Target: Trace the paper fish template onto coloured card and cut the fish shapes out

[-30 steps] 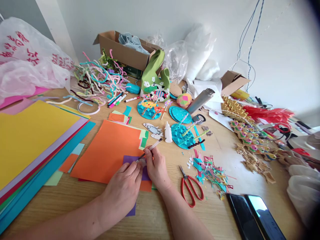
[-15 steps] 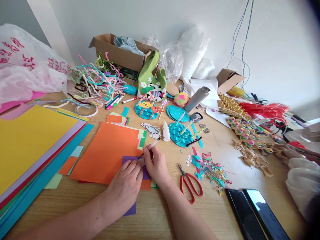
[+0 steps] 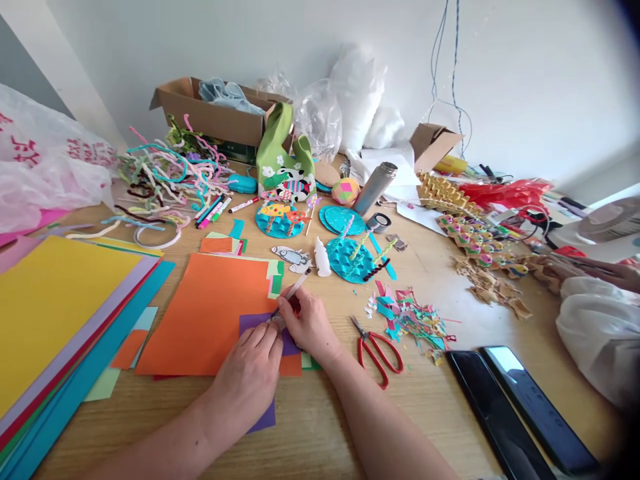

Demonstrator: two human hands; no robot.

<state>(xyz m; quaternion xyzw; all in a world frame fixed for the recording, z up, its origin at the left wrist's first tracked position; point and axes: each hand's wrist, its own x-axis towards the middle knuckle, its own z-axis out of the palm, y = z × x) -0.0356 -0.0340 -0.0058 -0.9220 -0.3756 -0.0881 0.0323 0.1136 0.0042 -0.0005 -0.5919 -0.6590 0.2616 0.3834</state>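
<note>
A slim pen [image 3: 299,283] with a pale barrel is pinched in my right hand [image 3: 311,325], its dark tip pointing down and left. My left hand [image 3: 253,363] has its fingers pressed together over a purple paper sheet [image 3: 250,325], fingertips holding down a small grey piece [image 3: 278,323] by the pen tip. The fingers partly hide that piece. Under the purple sheet lies a large orange sheet [image 3: 205,313]. Red-handled scissors [image 3: 376,350] rest open to the right of my right forearm.
Stacked coloured sheets [image 3: 65,313] fill the left side. A white glue bottle [image 3: 322,257], fish cutouts [image 3: 293,256] and blue decorated discs [image 3: 345,260] stand beyond my hands. Paper scraps [image 3: 415,317] and two phones [image 3: 535,400] lie right. A metal flask [image 3: 375,188] stands behind.
The camera view has shifted slightly to the right. Both hands stay almost in place on the purple sheet, and the pen remains in my right hand.
</note>
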